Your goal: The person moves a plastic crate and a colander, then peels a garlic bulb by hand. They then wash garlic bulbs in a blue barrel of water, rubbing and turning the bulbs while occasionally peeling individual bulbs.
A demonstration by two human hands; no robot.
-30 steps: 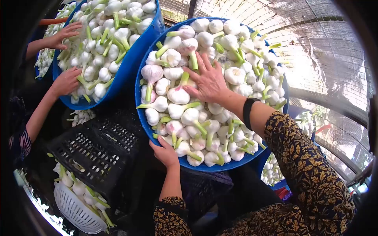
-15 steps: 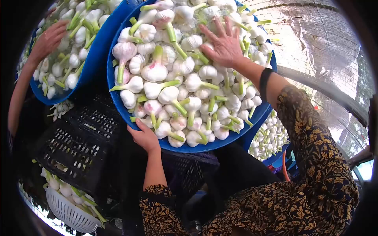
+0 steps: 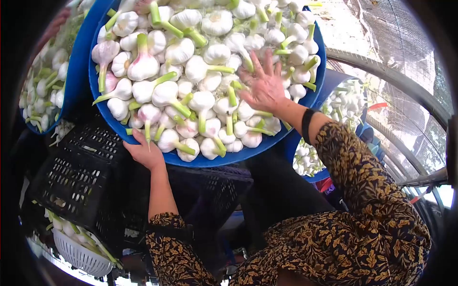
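- At the bottom of the view, sleeves with a gold leaf pattern (image 3: 377,224) cover the person's arms.
- On the near left rim of a large blue tub (image 3: 224,159), the left hand (image 3: 147,151) grips, thumb over the edge; its fingers are partly hidden.
- Inside that tub lie heaped white garlic bulbs (image 3: 167,93) with cut green stems, some skins pinkish.
- Towards the tub's right side, the right hand (image 3: 265,89) rests open on the bulbs, fingers spread, a dark band (image 3: 307,126) at its wrist.
- Lower left stand black slotted crates (image 3: 71,178) and a white basket (image 3: 81,252) holding more garlic.
- Left of the large tub, another blue tub (image 3: 78,57) holds bulbs beside a co-worker's blurred hand (image 3: 57,24).
- Beyond the right forearm, more bulbs fill another blue container (image 3: 312,178).
- Farthest off hangs pale mesh (image 3: 405,62).
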